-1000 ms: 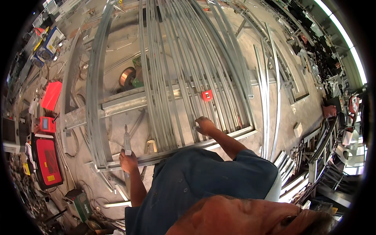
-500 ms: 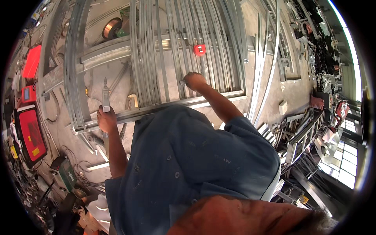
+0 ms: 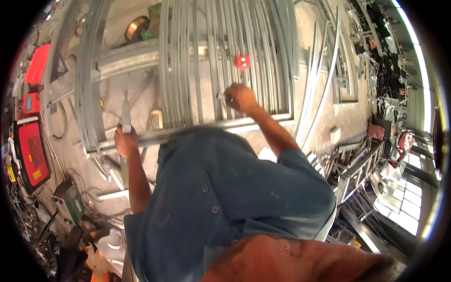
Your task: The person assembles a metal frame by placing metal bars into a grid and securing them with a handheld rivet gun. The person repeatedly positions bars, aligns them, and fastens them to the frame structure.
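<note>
My left hand [image 3: 126,142] is closed around a long grey metal tool with a narrow pointed tip [image 3: 126,115], just over the near rail of a metal frame [image 3: 235,124]. Above the parallel metal bars [image 3: 199,89], my right hand [image 3: 241,98] has its fingers curled in a pinch. A small, light metal piece [image 3: 221,96] sticks out from them; its exact kind is blurred. A red tape measure [image 3: 242,62] rests on the bars just beyond my right hand.
A spool of copper-coloured wire [image 3: 137,29] lies beyond the frame. Long loose metal strips [image 3: 314,84] stand to the right. On the left are a red-topped case [image 3: 33,152] and a green machine [image 3: 70,204], with cables on the floor. Metal stock is stacked at the lower right.
My right hand has lifted and turned slightly to the right, with the small metal piece still in its fingers. The left hand keeps hold of the grey tool. The whole view has shifted a little.
</note>
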A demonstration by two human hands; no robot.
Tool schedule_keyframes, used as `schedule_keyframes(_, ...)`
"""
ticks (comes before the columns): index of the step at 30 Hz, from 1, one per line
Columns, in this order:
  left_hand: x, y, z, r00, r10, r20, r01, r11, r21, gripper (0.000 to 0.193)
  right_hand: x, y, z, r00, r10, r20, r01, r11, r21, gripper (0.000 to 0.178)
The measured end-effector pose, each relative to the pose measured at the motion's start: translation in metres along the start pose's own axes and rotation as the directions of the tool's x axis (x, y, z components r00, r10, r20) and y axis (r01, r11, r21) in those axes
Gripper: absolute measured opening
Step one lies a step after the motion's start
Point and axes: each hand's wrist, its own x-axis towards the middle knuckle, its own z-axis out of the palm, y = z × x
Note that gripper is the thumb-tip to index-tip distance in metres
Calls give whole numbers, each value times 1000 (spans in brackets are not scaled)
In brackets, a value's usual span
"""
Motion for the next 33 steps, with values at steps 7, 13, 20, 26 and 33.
schedule_keyframes(7, 2, 2, -5, 1000, 2, -12, -2, 1000, -15, 43, 30, -25, 55, 985, -102, 138, 115, 989, -92, 18)
schedule_keyframes(13, 5, -7, -10, 997, 53, 61, -45, 992, -121, 62, 36, -11, 101, 975, -47, 216, 80, 986, -149, 15)
schedule_keyframes(20, -19, -30, -31, 998, 40, 38, -33, 987, -159, 78, 44, -13, 110, 955, -29, 294, 87, 979, -185, 22)
schedule_keyframes(26, -39, 36, -98, 933, 212, -290, -320, 857, -403, 49, 35, -12, 109, 958, 12, 286, 47, 978, -201, 18)
schedule_keyframes(33, -69, 190, -2, 576, 604, 550, 29, 657, -753, 51, 43, -11, 103, 965, -27, 261, 71, 984, -160, 16)
